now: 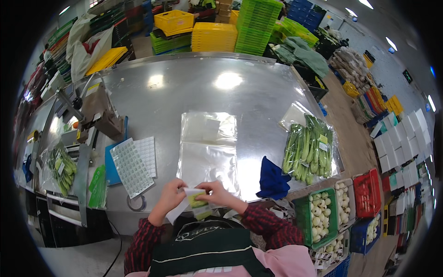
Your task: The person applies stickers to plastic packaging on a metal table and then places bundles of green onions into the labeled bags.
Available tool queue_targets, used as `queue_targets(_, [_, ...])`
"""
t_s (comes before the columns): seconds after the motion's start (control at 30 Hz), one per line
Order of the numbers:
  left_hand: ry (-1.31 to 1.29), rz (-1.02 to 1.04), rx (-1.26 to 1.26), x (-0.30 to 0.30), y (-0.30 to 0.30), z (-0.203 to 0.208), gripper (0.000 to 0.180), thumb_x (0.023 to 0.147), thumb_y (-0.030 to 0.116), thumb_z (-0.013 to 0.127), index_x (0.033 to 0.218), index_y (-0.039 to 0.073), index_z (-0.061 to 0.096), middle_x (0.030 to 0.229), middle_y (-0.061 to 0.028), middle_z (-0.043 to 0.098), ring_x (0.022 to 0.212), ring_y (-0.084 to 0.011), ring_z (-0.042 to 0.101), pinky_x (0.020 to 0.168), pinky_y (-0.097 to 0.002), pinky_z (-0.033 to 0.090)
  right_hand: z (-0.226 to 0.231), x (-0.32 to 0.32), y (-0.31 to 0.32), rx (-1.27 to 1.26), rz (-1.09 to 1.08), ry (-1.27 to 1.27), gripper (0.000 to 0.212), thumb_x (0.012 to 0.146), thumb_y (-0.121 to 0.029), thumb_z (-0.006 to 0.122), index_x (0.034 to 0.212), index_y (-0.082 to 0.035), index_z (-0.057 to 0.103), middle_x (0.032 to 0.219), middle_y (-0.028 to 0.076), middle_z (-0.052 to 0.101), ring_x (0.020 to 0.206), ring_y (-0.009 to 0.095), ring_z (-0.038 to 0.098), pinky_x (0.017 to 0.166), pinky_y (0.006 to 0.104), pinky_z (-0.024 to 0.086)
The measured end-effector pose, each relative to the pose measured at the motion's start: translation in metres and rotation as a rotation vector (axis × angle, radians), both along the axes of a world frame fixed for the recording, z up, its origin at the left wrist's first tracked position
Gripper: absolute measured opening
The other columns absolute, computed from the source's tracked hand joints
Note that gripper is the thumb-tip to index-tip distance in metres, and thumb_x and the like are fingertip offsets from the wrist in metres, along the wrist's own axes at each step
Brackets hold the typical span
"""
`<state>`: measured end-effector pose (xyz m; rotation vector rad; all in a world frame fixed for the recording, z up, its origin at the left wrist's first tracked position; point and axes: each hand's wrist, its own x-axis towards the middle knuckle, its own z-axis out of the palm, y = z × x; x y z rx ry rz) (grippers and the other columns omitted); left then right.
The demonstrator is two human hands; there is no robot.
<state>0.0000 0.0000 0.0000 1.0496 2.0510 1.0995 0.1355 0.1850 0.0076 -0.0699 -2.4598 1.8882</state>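
Over the table's near edge, my left hand [171, 196] pinches a slip of white paper [177, 211]. My right hand [218, 194] grips a green printed label [201, 208] close beside it, and the two pieces overlap between my fingers. Just beyond my hands lies a stack of clear plastic bags [207, 161], flat on the metal table [184, 94]. To the left, sheets of small printed stickers [131, 168] rest partly on a blue folder [110, 164]. A roll of tape [137, 203] sits near the edge, and green printed strips [97, 187] lie farther left.
Bagged leafy greens [308, 152] lie on the right, near a crumpled blue cloth [273, 179]. A brown lever machine [97, 111] stands on the left beside another bag of greens [63, 170]. Crates of round white vegetables [320, 217] stand on the floor at right.
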Motion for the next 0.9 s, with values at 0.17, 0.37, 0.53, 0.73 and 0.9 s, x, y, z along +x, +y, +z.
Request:
queue_targets(0.17, [-0.041, 0.017, 0.083, 0.011, 0.015, 0.054, 0.044, 0.081, 0.003, 0.065, 0.125, 0.001, 0.059, 0.068, -0.0072, 0.060, 0.058, -0.0101, 0.053, 0.051, -0.0290, 0.039, 0.015, 0.000, 0.003, 0.350, -0.130, 0.397, 0.016, 0.084, -0.015, 0.072, 0.093, -0.003, 0.068, 0.074, 0.013, 0.066, 0.057, 0.020, 0.060, 0.053, 0.0315, 0.044])
queue_targets(0.37, [-0.108, 0.002, -0.156, 0.006, -0.030, 0.003, 0.035, 0.081, 0.012, 0.070, 0.113, 0.002, 0.064, 0.066, -0.0068, 0.058, 0.060, -0.0089, 0.052, 0.053, -0.0280, 0.041, 0.018, -0.044, 0.069, 0.133, -0.505, 0.187, 0.016, 0.086, -0.014, 0.067, 0.086, 0.002, 0.065, 0.067, 0.016, 0.064, 0.053, 0.022, 0.057, 0.054, 0.0313, 0.044])
queue_targets(0.53, [0.173, 0.041, 0.143, -0.024, -0.015, -0.049, 0.015, 0.077, 0.009, 0.071, 0.087, -0.001, 0.064, 0.089, -0.0089, 0.066, 0.076, -0.0173, 0.062, 0.067, -0.0306, 0.048, -0.060, -0.048, 0.081, 0.856, -0.249, -0.094, 0.079, 0.070, -0.017, 0.081, 0.136, -0.001, 0.039, 0.121, 0.018, 0.054, 0.113, 0.037, 0.055, 0.083, 0.0433, 0.053])
queue_targets(0.73, [-0.106, -0.038, 0.002, -0.018, -0.021, -0.073, 0.019, 0.069, -0.006, 0.056, 0.087, -0.004, 0.062, 0.116, -0.0202, 0.060, 0.086, -0.0270, 0.065, 0.076, -0.0323, 0.052, -0.061, 0.017, 0.124, 0.774, -0.197, -0.302, 0.051, 0.069, -0.029, 0.081, 0.110, -0.008, 0.061, 0.120, 0.011, 0.053, 0.096, 0.030, 0.062, 0.081, 0.0385, 0.054])
queue_targets(0.9, [-0.130, -0.038, 0.062, -0.006, -0.038, -0.092, 0.023, 0.072, -0.006, 0.058, 0.095, -0.006, 0.060, 0.129, -0.0244, 0.052, 0.091, -0.0211, 0.065, 0.081, -0.0310, 0.052, -0.106, 0.027, 0.147, 0.435, -0.347, -0.065, 0.021, 0.075, -0.024, 0.077, 0.083, -0.007, 0.069, 0.086, 0.005, 0.066, 0.077, 0.020, 0.063, 0.067, 0.0321, 0.051])
